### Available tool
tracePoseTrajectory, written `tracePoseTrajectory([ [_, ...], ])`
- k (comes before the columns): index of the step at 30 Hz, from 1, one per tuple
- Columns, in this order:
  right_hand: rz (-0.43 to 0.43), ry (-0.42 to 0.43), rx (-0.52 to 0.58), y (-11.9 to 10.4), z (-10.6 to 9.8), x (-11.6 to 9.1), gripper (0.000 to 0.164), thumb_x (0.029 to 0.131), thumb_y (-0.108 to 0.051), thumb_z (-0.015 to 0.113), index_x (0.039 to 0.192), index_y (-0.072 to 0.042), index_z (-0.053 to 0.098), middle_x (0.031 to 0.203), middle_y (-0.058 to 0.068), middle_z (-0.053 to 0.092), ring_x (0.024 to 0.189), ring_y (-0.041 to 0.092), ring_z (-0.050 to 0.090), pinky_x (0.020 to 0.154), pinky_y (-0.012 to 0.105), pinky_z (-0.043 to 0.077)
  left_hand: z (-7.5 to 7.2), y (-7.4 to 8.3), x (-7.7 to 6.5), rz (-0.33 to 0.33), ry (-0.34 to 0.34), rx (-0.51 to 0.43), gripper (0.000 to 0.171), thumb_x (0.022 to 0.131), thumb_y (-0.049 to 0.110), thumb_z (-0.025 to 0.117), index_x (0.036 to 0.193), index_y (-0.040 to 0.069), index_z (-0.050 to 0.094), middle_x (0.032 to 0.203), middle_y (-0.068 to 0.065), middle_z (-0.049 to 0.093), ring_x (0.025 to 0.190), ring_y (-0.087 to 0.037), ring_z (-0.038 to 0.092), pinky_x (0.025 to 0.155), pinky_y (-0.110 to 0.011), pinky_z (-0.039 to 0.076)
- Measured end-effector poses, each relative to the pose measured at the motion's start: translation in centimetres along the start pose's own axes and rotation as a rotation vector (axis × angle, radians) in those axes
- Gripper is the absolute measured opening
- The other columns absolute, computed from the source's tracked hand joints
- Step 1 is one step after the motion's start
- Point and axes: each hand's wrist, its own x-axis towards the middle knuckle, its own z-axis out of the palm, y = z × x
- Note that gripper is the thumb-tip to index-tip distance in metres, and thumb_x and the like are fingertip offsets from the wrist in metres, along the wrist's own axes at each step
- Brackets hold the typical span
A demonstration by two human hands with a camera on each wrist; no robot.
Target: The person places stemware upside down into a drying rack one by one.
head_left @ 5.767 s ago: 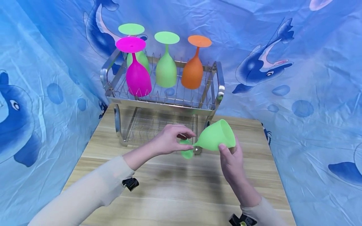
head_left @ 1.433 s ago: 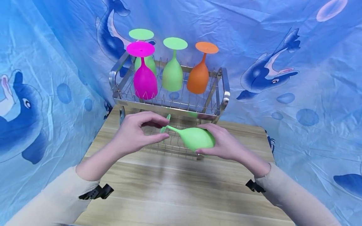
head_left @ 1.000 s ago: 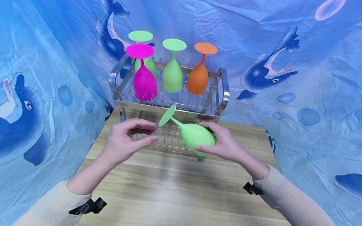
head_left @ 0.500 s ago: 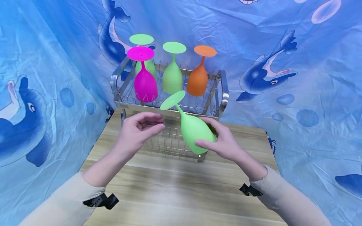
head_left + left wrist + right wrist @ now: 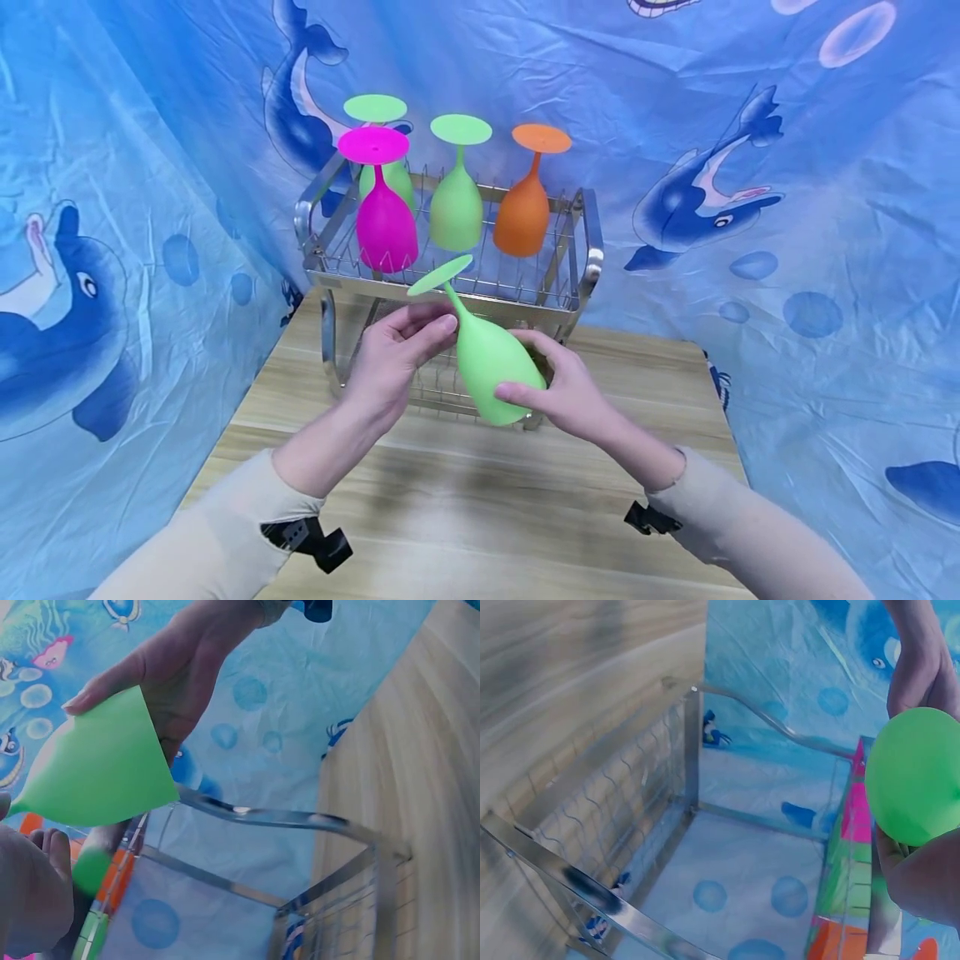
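Note:
My right hand (image 5: 562,387) grips the bowl of a light green plastic wine glass (image 5: 491,367), its thumb on the near side. The glass is tilted, foot up and to the left, mouth downward. My left hand (image 5: 397,354) is at the upper bowl by the stem, thumb tip beside it and fingers partly hidden behind the glass. In the left wrist view a gap shows between the left fingers (image 5: 49,855) and the green bowl (image 5: 105,765). In the right wrist view the bowl (image 5: 915,776) covers part of the right hand (image 5: 926,877).
Behind the hands stands a two-tier metal dish rack (image 5: 442,300) on a wooden table (image 5: 450,517). Upside down on its top tier are a magenta glass (image 5: 386,229), an orange glass (image 5: 522,217) and two green ones (image 5: 456,208). A blue dolphin-print cloth (image 5: 675,100) surrounds the table.
The green glass has gone from lying sideways with its mouth to the right to a steeper tilt with its foot up. My left hand left the stem, then came right, close to it again.

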Motion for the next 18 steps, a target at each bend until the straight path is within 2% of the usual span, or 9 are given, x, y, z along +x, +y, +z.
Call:
tracePoseTrajectory([
  [4,0.026,-0.016,0.016,0.4,0.7,-0.4,0.071,0.088,-0.042,0.087,0.147,-0.012,0.06,0.133,0.009,0.068,0.108,0.026,0.068,0.087,0.048,0.062,0.0,-0.8,-0.2,-0.048,0.034,-0.035,0.021,0.098,0.001,0.075,0.119,0.005,0.075,0.104,-0.001,0.078,0.098,-0.015,0.076,0.102,-0.038,0.062],
  [8,0.032,-0.043,0.044,0.6,1.4,-0.6,0.07,0.089,-0.041,0.087,0.148,-0.012,0.06,0.133,0.009,0.068,0.107,0.026,0.069,0.086,0.046,0.063,0.0,-1.4,-0.3,-0.072,0.016,-0.098,0.02,0.1,-0.001,0.072,0.118,0.007,0.076,0.106,-0.001,0.079,0.105,-0.017,0.076,0.105,-0.038,0.06],
  [14,0.026,-0.053,0.069,0.6,2.0,-0.7,0.071,0.09,-0.041,0.087,0.148,-0.011,0.059,0.134,0.009,0.067,0.109,0.026,0.069,0.087,0.044,0.063,-0.6,-2.1,0.2,-0.056,-0.063,-0.175,0.025,0.103,-0.003,0.065,0.108,0.016,0.081,0.107,-0.001,0.08,0.112,-0.019,0.075,0.105,-0.037,0.06],
  [18,0.04,-0.064,0.075,0.8,2.2,-0.7,0.07,0.09,-0.04,0.087,0.148,-0.011,0.059,0.134,0.008,0.067,0.108,0.025,0.069,0.089,0.044,0.063,-1.5,-2.6,0.8,-0.021,-0.163,-0.23,0.034,0.103,-0.007,0.058,0.107,0.016,0.082,0.108,-0.001,0.08,0.11,-0.018,0.075,0.106,-0.034,0.059],
])
